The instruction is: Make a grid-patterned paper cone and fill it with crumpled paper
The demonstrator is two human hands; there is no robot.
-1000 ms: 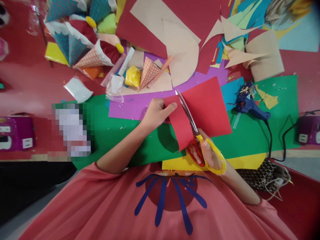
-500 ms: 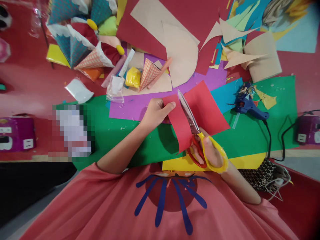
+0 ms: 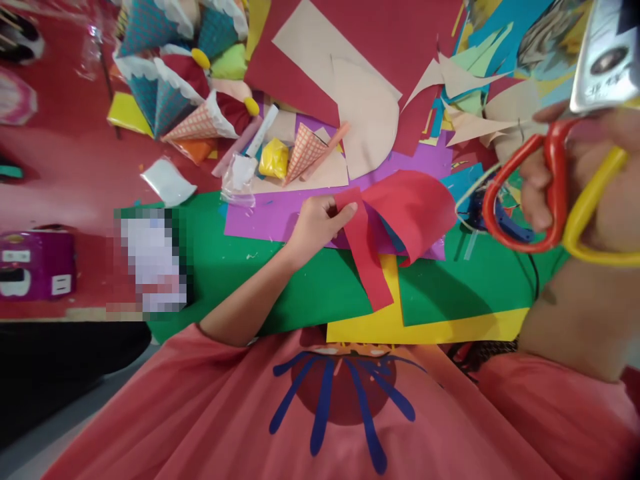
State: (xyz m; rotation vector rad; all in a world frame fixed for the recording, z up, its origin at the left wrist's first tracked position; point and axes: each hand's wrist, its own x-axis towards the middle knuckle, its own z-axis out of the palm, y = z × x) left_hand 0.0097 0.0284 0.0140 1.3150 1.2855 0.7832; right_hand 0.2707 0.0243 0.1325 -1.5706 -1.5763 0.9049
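Note:
My left hand (image 3: 323, 227) pinches the top end of a narrow red strip (image 3: 369, 267), which hangs down toward the table edge. Right beside it a wider red sheet (image 3: 415, 210), paper or thin foam, curls up; whether strip and sheet are still joined near my fingers I cannot tell. At the upper right, close to the camera, my right hand (image 3: 543, 187) grips scissors with one red and one yellow handle loop (image 3: 557, 200). Their metal blades (image 3: 605, 67) point up and run out of view.
A blue glue gun (image 3: 510, 223) lies partly behind the scissors. Fabric cones (image 3: 200, 123), a yellow packet (image 3: 274, 159) and a beige cut shape (image 3: 367, 127) lie at the back. Green (image 3: 240, 280) and yellow sheets (image 3: 365, 330) cover the front.
My right hand has drawn the scissors away from the red sheet, up and to the right, toward the camera. The wider red part now curls, and the strip hangs straighter.

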